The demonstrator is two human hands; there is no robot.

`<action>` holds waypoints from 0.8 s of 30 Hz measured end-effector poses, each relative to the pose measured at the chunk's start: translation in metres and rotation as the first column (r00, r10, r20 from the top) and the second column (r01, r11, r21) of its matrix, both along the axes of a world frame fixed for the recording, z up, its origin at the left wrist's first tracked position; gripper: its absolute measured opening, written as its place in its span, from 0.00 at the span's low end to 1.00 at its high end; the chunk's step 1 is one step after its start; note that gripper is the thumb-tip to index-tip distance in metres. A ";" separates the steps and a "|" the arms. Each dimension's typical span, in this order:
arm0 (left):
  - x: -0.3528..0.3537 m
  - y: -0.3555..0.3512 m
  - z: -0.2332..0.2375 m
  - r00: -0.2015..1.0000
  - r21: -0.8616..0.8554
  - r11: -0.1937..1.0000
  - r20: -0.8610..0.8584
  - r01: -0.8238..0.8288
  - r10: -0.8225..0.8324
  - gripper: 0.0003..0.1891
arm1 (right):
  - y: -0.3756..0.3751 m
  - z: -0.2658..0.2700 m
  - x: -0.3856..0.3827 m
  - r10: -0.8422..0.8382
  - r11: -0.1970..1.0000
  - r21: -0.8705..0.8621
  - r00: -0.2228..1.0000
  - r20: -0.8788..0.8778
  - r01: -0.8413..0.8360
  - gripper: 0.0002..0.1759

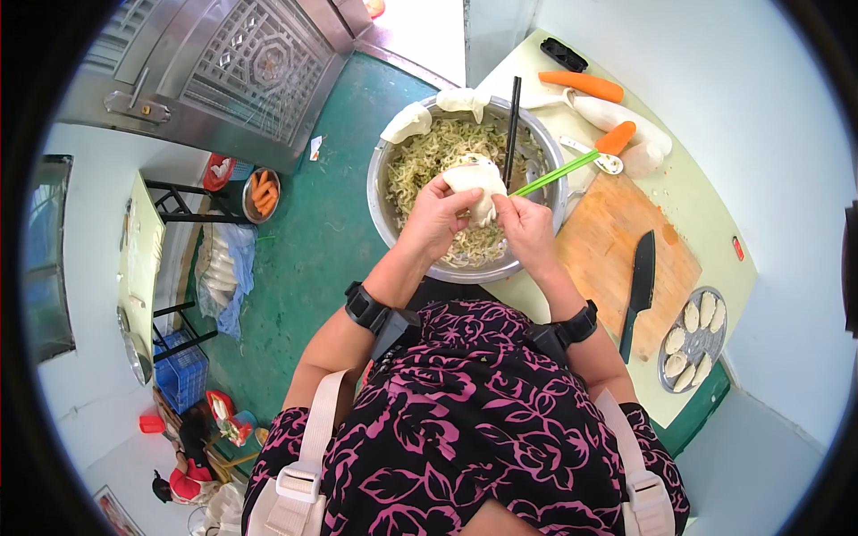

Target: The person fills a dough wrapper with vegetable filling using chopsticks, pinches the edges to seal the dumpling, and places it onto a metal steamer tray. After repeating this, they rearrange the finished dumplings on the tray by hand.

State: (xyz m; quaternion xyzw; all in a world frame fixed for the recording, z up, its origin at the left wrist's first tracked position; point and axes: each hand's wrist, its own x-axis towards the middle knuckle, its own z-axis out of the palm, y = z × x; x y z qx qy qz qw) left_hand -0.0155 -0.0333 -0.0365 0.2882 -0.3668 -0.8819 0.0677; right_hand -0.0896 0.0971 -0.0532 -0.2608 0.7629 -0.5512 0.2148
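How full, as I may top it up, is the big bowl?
The bowl is not empty: shredded food covers much of its inside. Depth cannot be told from above.

Beside slanted green chopsticks (561,171), a pale, folded dough wrapper (475,181) above a metal bowl (380,207).

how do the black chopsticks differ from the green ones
Colour: the black chopsticks are dark, while the green chopsticks are bright.
Direction: the black pair points almost straight away from the person; the green pair slants off to the right.
Place: the black pair crosses the bowl's far rim, the green pair its right side, by the right hand.
Both are slim, straight and reach past the rim.
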 end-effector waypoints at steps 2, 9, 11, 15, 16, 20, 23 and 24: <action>0.000 -0.004 0.001 1.000 0.097 0.995 -0.006 0.005 -0.004 0.15 | 0.007 0.001 -0.003 0.017 0.998 -0.059 0.994 0.104 -0.011 0.19; 0.000 0.001 0.008 0.999 0.114 0.993 -0.023 -0.020 0.023 0.17 | 0.011 -0.007 -0.012 0.010 0.994 -0.110 0.998 0.064 -0.002 0.17; 0.000 0.001 0.007 1.000 0.107 0.994 -0.008 -0.014 0.015 0.17 | 0.007 -0.006 -0.009 0.025 0.993 -0.119 1.000 -0.003 -0.025 0.16; -0.001 0.002 0.002 1.000 0.108 0.994 -0.007 0.019 -0.018 0.16 | 0.002 -0.001 -0.007 0.018 0.991 -0.132 0.995 -0.101 -0.032 0.16; -0.001 0.002 0.002 1.000 0.104 0.994 -0.004 0.021 -0.021 0.15 | 0.001 -0.001 -0.007 0.020 0.993 -0.116 0.992 -0.125 -0.034 0.16; -0.002 0.004 0.002 1.000 0.074 0.997 0.000 0.028 -0.028 0.14 | -0.002 -0.003 -0.006 -0.027 0.993 -0.115 0.990 -0.142 0.010 0.16; -0.001 0.003 -0.002 0.999 0.060 0.998 -0.023 0.037 -0.035 0.14 | -0.003 -0.004 -0.005 -0.044 0.991 -0.131 0.991 -0.129 0.027 0.15; 0.000 0.002 -0.004 0.998 0.069 0.997 -0.046 0.043 -0.040 0.15 | -0.003 -0.004 -0.005 -0.039 0.991 -0.132 0.993 -0.112 0.024 0.15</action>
